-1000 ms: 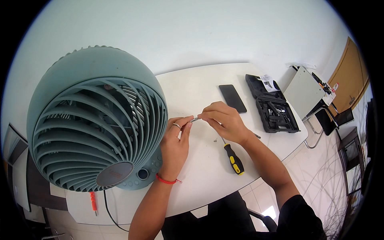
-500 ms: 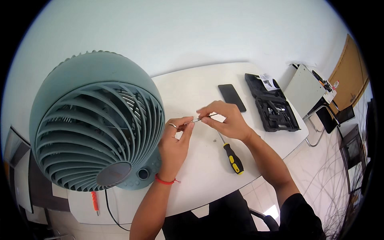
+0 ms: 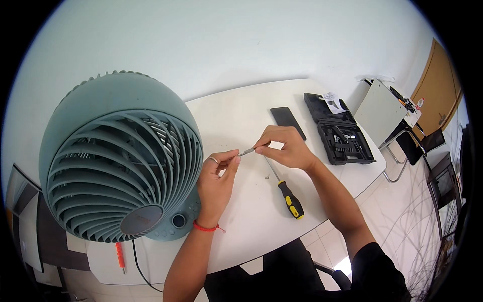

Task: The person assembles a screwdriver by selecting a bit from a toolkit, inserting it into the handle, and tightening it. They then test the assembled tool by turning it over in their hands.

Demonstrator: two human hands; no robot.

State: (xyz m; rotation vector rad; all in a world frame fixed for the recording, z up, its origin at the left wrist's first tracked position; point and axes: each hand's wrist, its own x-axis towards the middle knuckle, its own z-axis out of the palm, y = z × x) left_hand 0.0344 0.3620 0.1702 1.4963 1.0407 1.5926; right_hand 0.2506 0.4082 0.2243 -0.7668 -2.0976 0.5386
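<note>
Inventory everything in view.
Desk fan: 1, grey-green, left
Power cord: 1, black, front left
Small screwdriver: 1, orange, front left
Large screwdriver: 1, black-yellow, centre
Tiny pieces: count unclear, silvery, centre
Smartphone: 1, black, back right
Tool case: 1, black, right
Leaflet: 1, white, case lid
Table: 1, white, centre
Door: 1, brown, right
Chair: at least 1, black, right
Metal piece: 1, silvery, centre
Left hand: 1, pinching metal piece
Right hand: 1, pinching metal piece

The left hand (image 3: 217, 181) and right hand (image 3: 287, 148) pinch a slim metal piece (image 3: 247, 151) — beside a grey-green fan (image 3: 121, 173) — while a black-and-yellow screwdriver (image 3: 291, 200), dark phone (image 3: 288, 123) and open tool case (image 3: 346, 143) lie on the white table (image 3: 256, 211).
</note>
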